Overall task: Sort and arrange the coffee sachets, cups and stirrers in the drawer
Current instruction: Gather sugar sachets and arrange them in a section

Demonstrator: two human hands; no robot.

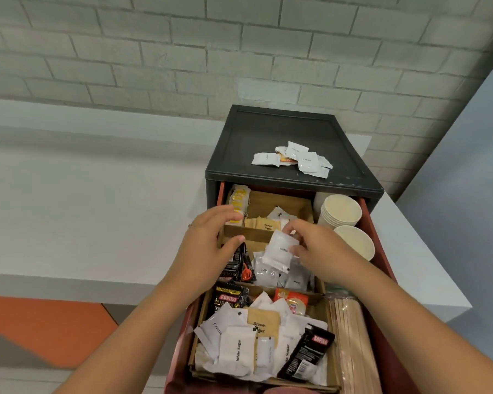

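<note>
Right hand point(310, 245) pinches a small white coffee sachet point(281, 248); left hand point(211, 245) spreads open. Sorting incomplete: the near compartment of the red plastic drawer point(374, 231) lies jumbled.

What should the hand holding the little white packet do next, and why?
Probably the right hand should lower the white sachet it pinches onto the pile of similar white sachets lying just beneath it, in the middle section of the drawer. They look like the same kind, so that seems its place. The left hand is open beside it, holding nothing.
</note>
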